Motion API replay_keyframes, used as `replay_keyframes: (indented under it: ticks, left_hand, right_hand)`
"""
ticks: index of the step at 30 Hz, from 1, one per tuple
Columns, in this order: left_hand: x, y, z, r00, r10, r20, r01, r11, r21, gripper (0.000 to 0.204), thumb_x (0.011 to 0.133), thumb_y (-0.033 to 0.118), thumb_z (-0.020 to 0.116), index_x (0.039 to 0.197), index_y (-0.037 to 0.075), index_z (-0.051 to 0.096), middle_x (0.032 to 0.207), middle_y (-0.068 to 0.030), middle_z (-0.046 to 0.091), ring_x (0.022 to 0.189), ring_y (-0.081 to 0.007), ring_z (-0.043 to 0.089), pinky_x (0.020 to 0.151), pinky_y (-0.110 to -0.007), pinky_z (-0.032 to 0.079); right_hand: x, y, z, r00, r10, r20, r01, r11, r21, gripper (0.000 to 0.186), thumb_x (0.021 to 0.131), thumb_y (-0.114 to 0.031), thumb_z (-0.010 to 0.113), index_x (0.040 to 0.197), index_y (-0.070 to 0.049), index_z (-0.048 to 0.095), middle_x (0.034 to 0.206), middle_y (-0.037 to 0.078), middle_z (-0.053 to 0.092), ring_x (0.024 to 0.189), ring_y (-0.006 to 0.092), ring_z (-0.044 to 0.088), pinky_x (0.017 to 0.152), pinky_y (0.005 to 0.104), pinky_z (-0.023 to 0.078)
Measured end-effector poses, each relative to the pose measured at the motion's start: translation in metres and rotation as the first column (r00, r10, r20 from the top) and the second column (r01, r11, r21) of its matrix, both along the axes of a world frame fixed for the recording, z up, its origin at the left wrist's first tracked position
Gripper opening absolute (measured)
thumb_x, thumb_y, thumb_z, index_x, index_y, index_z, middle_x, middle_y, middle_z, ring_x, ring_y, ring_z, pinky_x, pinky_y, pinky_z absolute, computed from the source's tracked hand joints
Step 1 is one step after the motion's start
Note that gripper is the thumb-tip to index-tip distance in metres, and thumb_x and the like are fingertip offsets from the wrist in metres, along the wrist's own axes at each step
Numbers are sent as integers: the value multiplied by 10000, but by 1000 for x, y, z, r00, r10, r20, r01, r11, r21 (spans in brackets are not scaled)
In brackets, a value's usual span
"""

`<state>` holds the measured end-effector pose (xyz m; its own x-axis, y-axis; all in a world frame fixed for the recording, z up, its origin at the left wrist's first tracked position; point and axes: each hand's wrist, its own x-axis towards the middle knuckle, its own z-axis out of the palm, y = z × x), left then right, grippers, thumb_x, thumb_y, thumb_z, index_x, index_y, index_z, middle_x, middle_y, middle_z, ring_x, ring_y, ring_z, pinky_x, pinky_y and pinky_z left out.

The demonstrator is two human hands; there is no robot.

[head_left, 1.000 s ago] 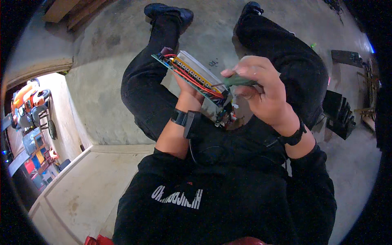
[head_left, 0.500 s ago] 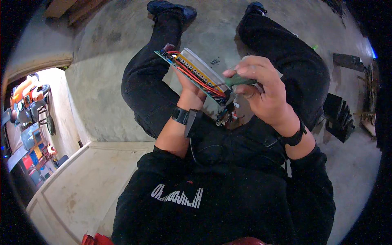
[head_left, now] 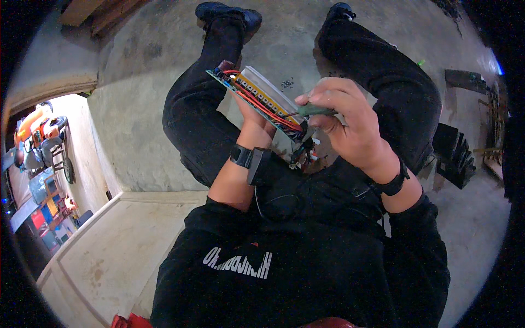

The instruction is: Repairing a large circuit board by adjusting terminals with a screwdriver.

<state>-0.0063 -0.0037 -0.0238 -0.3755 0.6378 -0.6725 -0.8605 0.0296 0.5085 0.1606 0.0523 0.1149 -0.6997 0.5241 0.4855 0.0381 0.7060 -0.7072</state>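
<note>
A circuit board (head_left: 256, 102) with red wires, a row of small black components along a yellow strip and a long silvery heat sink (head_left: 272, 87) is held tilted above my lap. My left hand (head_left: 252, 116) grips it from beneath, its fingers mostly hidden behind the board. In my right hand (head_left: 347, 112) is a screwdriver with a green handle (head_left: 315, 110), pinched between thumb and fingers. Its thin shaft points left, and the tip meets the board near the yellow strip's lower end. A bundle of wires and connectors (head_left: 302, 158) hangs from the board's lower end.
Several small dark pieces, perhaps screws, lie on the concrete floor (head_left: 287, 83) between my legs. Black plates (head_left: 453, 156) are stacked at the right. A pale panel (head_left: 126, 235) stands at the lower left, and a bright doorway opens at the far left.
My right hand and the screwdriver have shifted slightly left, and the handle has turned a little in the fingers. The board and my left hand are almost unmoved.
</note>
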Motion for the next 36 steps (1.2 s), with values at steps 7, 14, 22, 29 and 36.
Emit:
replay_keyframes:
  ticks: [7,14,22,29,36]
  left_hand:
    - [2,0,4,1000,7,-30,-8,1000,-18,710,886,749,286,1175,156,546,1137,-48,563,1068,-257,541,916,-453,449]
    - [0,-5,7,999,-33,21,33,999,23,728,875,764,285,1198,161,535,1154,-48,552,1081,-266,536,922,-475,442]
    - [0,-7,-4,999,-11,52,8,999,49,744,857,784,295,1180,162,541,1142,-41,556,1062,-266,540,931,-468,429]
    - [-5,-3,-3,995,-55,81,46,993,111,680,862,769,323,1075,174,573,1073,-26,581,1011,-237,547,890,-437,451]
    - [-2,-4,2,997,-1,75,-4,998,65,729,855,781,306,1161,166,550,1153,-49,551,1056,-264,531,917,-442,439]
  right_hand:
    - [1,-4,1,1000,-8,30,10,997,-76,466,689,-6,762,1125,-104,628,1093,115,588,1002,318,601,814,376,522]
    - [-3,-4,19,992,35,118,-21,993,-114,507,728,30,727,1206,-46,578,1179,123,626,1042,301,597,905,386,483]
    - [4,1,12,985,172,-3,-172,985,-17,426,789,-95,721,1201,-58,620,1092,134,630,970,290,628,795,353,527]
    - [-5,-6,20,1000,3,12,-3,1000,-26,537,698,6,759,1211,-78,624,1052,120,620,944,280,631,780,358,534]
    - [-5,-6,23,990,135,27,-136,990,30,524,633,43,765,1136,-69,668,1097,135,618,1002,276,627,828,359,528]
